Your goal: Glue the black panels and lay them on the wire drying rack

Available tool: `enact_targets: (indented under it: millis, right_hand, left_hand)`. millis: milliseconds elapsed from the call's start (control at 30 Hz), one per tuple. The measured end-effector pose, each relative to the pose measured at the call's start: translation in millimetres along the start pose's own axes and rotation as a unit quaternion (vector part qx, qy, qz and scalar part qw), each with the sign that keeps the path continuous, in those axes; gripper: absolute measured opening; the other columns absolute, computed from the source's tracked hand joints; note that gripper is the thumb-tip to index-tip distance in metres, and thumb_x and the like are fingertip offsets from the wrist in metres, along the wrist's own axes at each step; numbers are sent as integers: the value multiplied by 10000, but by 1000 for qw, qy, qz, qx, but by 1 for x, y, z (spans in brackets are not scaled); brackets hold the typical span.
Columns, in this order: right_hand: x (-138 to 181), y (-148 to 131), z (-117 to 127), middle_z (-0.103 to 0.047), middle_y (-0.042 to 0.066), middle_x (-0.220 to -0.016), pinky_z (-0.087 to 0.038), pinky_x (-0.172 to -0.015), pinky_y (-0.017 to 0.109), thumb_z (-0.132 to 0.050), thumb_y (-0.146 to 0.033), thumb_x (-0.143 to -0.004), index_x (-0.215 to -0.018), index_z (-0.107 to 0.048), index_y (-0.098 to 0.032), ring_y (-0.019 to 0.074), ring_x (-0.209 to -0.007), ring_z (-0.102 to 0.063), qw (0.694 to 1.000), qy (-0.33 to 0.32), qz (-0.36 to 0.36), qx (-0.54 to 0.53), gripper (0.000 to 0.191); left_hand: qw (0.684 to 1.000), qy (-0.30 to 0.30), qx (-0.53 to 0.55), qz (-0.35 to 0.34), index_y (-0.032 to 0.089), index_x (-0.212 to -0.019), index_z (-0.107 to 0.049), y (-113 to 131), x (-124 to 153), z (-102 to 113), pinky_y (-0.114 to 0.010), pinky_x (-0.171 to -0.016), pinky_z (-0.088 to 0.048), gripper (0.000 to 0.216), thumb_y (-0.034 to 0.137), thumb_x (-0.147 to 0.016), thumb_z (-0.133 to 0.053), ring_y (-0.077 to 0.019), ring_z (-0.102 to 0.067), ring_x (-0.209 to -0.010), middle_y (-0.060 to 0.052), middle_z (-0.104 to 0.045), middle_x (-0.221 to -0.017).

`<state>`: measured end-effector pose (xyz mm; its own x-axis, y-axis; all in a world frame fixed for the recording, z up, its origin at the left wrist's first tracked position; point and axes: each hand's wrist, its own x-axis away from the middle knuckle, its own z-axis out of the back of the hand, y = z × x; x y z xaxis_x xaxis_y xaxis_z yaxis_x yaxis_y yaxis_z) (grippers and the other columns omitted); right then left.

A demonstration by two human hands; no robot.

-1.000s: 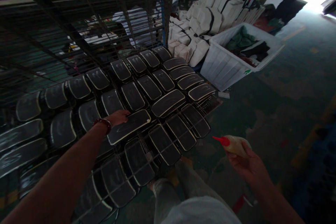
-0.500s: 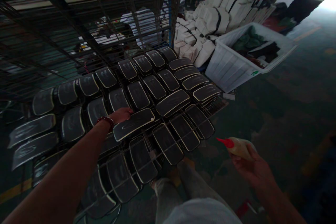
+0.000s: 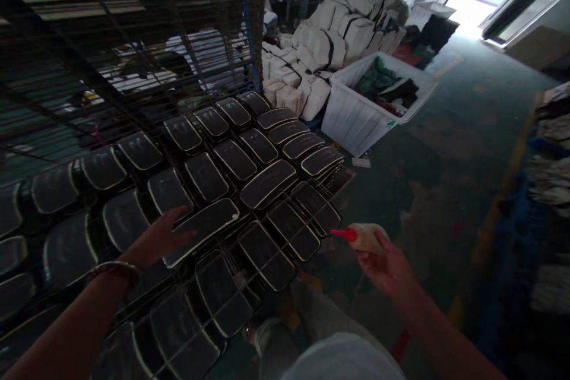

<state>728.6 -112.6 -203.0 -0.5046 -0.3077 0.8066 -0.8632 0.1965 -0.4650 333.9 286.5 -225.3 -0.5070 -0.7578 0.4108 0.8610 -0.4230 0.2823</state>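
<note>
the long dark panel [image 3: 212,223] lies aslant among rows of similar panels [image 3: 268,184] on a wire rack, in front of the person. what differs is the left hand [image 3: 164,237]: half a second ago its fingers were bunched at the panel's upper edge, and now they are spread wide over its left end — whether they touch it, i cannot tell. the whole view has also swung, so more of the bright doorway [image 3: 472,12] shows.

the panel is dull black with rounded corners, a pale line running along its border and a small pale blob [image 3: 235,216] at its right end. the right hand [image 3: 382,262] stays wrapped around a yellowish bottle [image 3: 370,239] — its red nozzle [image 3: 349,234] points left, near the rack's front edge. farther off, a white bin [image 3: 350,119] with cloth inside stands beside piled pale bundles [image 3: 320,47].
</note>
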Motion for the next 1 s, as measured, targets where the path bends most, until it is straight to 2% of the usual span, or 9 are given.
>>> enact_targets:
  millis: [133, 233, 333, 500, 733, 1000]
  right_hand:
    - [-5, 0, 7, -806, 88, -1015, -556, -444, 237, -611, -228, -1083, -1118, -755, -208, 224, -750, -766, 1000, 6, -7, 6, 149]
    - [-11, -6, 16, -801, 73, -1016, -564, -447, 240, -611, -233, -1081, -1125, -749, -221, 214, -736, -752, 1000, 15, -4, 7, 145]
    - [-17, -12, 22, -803, 83, -1032, -567, -449, 238, -630, -238, -1071, -1124, -753, -209, 213, -740, -749, 1000, 17, 0, 3, 137]
    - [-22, -16, 18, -806, 101, -1041, -575, -452, 245, -651, -227, -1057, -1128, -760, -192, 225, -745, -758, 1000, 26, -12, -3, 135]
    - [-24, -12, 19, -817, 106, -1049, -580, -453, 244, -636, -247, -1080, -1125, -772, -192, 230, -758, -770, 1000, 10, -19, -13, 154]
    - [-23, -13, 24, -818, 112, -1060, -572, -445, 247, -612, -207, -1077, -1183, -765, -192, 239, -743, -779, 999, 30, -2, -10, 187]
  left_hand:
    - [997, -11, -65, -26, 134, -1792, -287, 25, 6, -21, -692, -1324, -322, 1158, 661, -845, -694, -489, -323, -1709, -264, -298, -1880]
    - [991, -15, -131, -28, 143, -1819, -243, 36, 4, -30, -709, -1316, -293, 1239, 667, -815, -745, -502, -227, -1739, -295, -269, -1878]
    - [982, -18, -185, -22, 157, -1831, -206, 39, 2, -32, -681, -1277, -351, 1206, 646, -855, -716, -493, -300, -1714, -315, -314, -1852]
    - [980, -17, -198, -23, 138, -1834, -174, 37, 1, -32, -660, -1247, -384, 1194, 591, -865, -704, -508, -447, -1626, -336, -411, -1786]
    - [977, -36, -207, -21, 159, -1839, -136, 45, -1, -26, -632, -1217, -410, 1174, 559, -862, -649, -494, -533, -1554, -301, -508, -1721]
    - [978, -42, -201, -17, 154, -1835, -158, 52, -2, -22, -627, -1230, -402, 1154, 559, -866, -635, -494, -542, -1546, -297, -510, -1717]
